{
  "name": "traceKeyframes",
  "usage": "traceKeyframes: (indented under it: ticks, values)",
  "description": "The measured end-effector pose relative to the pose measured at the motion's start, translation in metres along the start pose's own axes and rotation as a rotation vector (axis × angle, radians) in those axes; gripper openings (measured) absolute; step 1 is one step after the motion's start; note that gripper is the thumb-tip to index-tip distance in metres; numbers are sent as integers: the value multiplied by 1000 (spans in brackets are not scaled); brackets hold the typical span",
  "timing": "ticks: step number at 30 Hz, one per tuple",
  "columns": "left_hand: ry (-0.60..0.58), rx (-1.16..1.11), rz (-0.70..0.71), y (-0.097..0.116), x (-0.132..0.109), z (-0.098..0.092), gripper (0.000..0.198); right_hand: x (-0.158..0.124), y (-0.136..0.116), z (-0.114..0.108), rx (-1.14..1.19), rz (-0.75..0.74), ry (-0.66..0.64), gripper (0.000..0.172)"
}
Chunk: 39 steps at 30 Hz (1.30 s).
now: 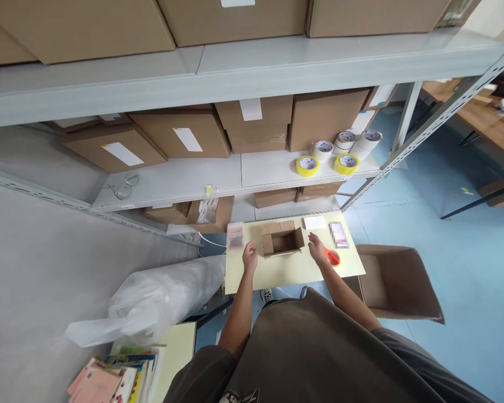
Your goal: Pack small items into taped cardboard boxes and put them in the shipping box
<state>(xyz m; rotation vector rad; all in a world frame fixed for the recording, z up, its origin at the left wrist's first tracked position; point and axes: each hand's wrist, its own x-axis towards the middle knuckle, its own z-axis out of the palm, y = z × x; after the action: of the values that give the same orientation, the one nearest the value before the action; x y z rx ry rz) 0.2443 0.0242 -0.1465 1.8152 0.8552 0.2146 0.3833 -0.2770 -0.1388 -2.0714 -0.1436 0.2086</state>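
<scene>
A small open cardboard box (267, 244) stands on the pale yellow table, its flaps spread and its inside showing. My left hand (250, 258) is off to the box's left, fingers loosely bent, with nothing visible in it. On the other side, my right hand (316, 247) hovers apart from the box with its fingers stretched out and no object in them. Close beside that hand lies an orange tape dispenser (332, 257). A white slip or card (315, 223) rests behind it, and a clear-topped pinkish box (236, 235) sits at the table's left edge.
Shelving with large cartons (197, 134) rises behind the table (285, 274). Tape rolls (307, 163) stand on the middle shelf. A big open carton (407, 280) is on the floor at right; a roll of bubble wrap (168, 291) and books (109, 380) are at left.
</scene>
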Motion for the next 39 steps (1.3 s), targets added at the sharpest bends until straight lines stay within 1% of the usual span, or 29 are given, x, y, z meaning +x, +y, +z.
traceKeyframes:
  ticks: [1,2,3,5,6,7,9,10,11,13,15,17,19,21,23,25,27,29,31,34,36,39]
  values:
    - [-18,22,68,11,2,0,45,5,-6,0,-1,-23,24,60]
    - [-81,50,141,22,4,2,42,9,-13,3,-9,-60,18,57]
    - [-172,98,221,34,5,7,40,14,-20,8,-39,-115,-36,55]
    - [-367,287,368,54,7,18,41,22,-33,20,-166,-242,-254,56]
    - [-464,404,404,62,8,24,48,25,-38,26,-226,-291,-348,60]
    - [-554,526,420,69,9,29,56,27,-40,32,-277,-321,-423,67]
    - [-693,748,395,77,11,34,75,30,-40,37,-384,-323,-542,90]
    - [-728,836,375,80,11,35,80,30,-38,38,-446,-303,-594,103]
    - [-738,904,362,81,11,34,83,30,-35,37,-521,-282,-654,115]
    - [-688,987,364,80,9,28,84,31,-29,34,-651,-253,-741,132]
    - [-580,1018,382,77,3,20,83,33,-25,33,-709,-242,-768,141]
    - [-449,1016,379,71,-4,11,84,36,-24,37,-747,-225,-777,146]
    - [-323,989,327,63,-10,3,90,40,-26,45,-784,-209,-774,151]
    - [-251,936,250,54,-13,-2,100,44,-27,55,-807,-219,-750,154]
    - [-255,839,184,45,-14,-2,108,48,-24,64,-809,-236,-722,154]
    - [-290,688,108,37,-13,4,110,51,-18,70,-776,-231,-700,154]
    - [-289,529,11,30,-12,13,108,54,-9,73,-688,-209,-676,153]
    - [-245,443,-67,24,-12,23,102,56,1,75,-579,-205,-655,150]
    - [-202,449,-101,19,-13,32,93,57,8,77,-524,-218,-642,147]
    - [-184,498,-132,14,-15,40,84,53,12,79,-549,-255,-617,141]
    - [-189,515,-148,11,-17,41,81,50,11,80,-587,-268,-595,139]
    - [-218,513,-136,6,-20,39,79,48,6,77,-631,-247,-581,142]
